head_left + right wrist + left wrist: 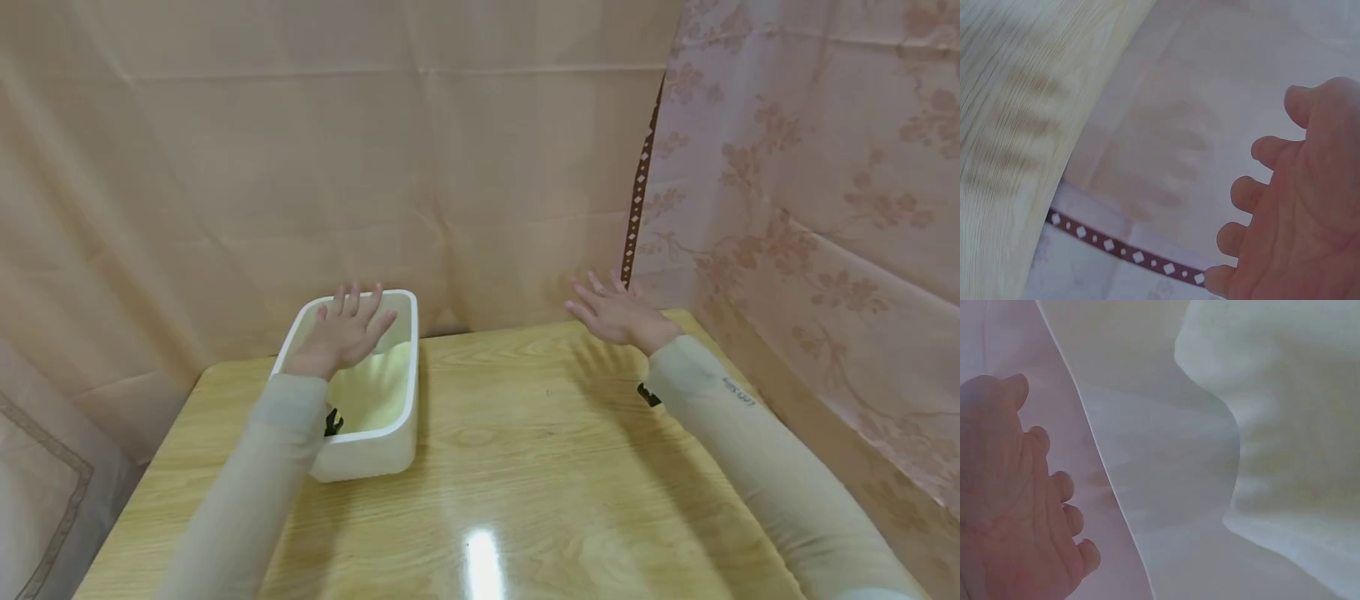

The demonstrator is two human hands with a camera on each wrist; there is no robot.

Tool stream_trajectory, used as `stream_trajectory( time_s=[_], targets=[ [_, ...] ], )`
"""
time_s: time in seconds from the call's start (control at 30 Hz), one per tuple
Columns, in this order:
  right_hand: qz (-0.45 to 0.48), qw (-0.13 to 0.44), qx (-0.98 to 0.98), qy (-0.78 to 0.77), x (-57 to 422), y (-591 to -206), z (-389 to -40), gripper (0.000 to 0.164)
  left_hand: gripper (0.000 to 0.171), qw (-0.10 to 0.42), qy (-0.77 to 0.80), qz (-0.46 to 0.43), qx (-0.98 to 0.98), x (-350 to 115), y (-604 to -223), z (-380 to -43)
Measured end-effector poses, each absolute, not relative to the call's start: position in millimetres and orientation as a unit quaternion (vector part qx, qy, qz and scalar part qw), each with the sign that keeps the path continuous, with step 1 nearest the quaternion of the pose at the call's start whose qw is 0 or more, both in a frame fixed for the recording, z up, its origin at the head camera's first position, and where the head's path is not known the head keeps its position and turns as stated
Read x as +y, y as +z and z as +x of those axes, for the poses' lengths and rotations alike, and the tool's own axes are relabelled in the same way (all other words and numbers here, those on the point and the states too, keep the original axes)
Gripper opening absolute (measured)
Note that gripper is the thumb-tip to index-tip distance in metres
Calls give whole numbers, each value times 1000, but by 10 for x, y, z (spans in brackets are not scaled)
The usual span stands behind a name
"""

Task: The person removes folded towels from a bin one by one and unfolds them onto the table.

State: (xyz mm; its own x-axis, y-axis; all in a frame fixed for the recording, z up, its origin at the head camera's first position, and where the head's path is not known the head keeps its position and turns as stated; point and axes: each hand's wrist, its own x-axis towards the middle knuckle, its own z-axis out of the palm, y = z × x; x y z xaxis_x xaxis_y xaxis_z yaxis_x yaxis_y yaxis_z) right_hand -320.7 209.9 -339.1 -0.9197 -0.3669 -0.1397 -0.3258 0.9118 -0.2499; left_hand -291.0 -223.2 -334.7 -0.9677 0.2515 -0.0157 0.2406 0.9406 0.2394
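My left hand hovers over a white rectangular bin, palm down, fingers straight and spread. Inside the bin lies a pale yellow cloth-like piece; my forearm hides part of it. In the left wrist view, the left hand holds nothing, and the pale piece shows a wavy edge against the smooth bin wall. Above the far right of the table is my right hand, fingers spread and apart from any object. The right wrist view also shows the right hand with nothing in it.
The wooden table ends at a beige curtain behind. A pink floral curtain hangs along the right side. A brown patterned trim runs down where the curtains meet. Small dark parts show beneath both wrists.
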Motion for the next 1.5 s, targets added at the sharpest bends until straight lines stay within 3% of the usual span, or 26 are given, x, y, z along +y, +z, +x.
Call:
stream_trajectory(
  time_s=[0.27, 0.43, 0.7, 0.87, 1.0, 1.17, 1.33, 1.5],
  targets=[
    [-227, 112, 941, -224, 1879, -3267, -3168, 73, 82, -5, 131, 131, 983, -2278, -3288, -2965],
    [-231, 123, 919, -294, 1658, -3210, -3090, 74, 79, -54, 122, 149, 980, -2298, -3263, -3002],
    [-200, 273, 788, -514, 1167, -3284, -2850, 69, 73, -187, 128, 172, 959, -2355, -3251, -3098],
    [-193, 327, 713, -589, 826, -3359, -2673, 61, 68, -236, 115, 183, 948, -2352, -3301, -3101],
    [-175, 361, 658, -637, 573, -3467, -2565, 56, 70, -216, 84, 167, 958, -2364, -3357, -3100],
    [-143, 383, 610, -679, 293, -3639, -2503, 61, 77, -145, 52, 156, 976, -2390, -3458, -3091],
    [-125, 390, 579, -705, 101, -3745, -2471, 55, 79, -77, 39, 181, 980, -2422, -3592, -3085],
    [-105, 382, 558, -729, -6, -3766, -2458, 52, 75, -59, 34, 200, 978, -2420, -3678, -3126]
  ],
)
